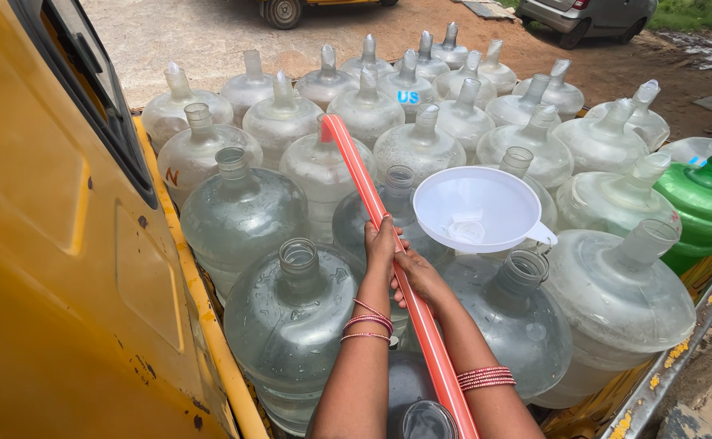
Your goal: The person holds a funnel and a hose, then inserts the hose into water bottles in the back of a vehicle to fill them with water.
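Orange hose [388,252] — smooth, tubular, both hands [400,256] gripping, white funnel [478,207]

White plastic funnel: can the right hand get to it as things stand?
Probably yes. The white plastic funnel sits uncovered on a jug mouth just beyond the right hand, nothing between; but that hand is gripping the orange hose.

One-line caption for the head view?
Both hands, left and right, hold an orange hose over water jugs beside a white funnel.
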